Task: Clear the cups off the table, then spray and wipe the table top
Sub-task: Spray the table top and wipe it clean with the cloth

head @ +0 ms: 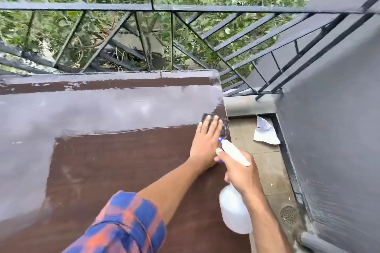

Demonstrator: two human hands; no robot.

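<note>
We wear a checked shirt in blue and orange-red. Its left sleeve [125, 226] shows at the lower middle of the frame, the cuff rolled into a thick band with the checks running skew across the folds. Past the cuff our left forearm [168, 185] is bare to the left grip [205, 139]. At lower right, our right forearm [265, 222] is bare to the right grip [240, 172].
</note>
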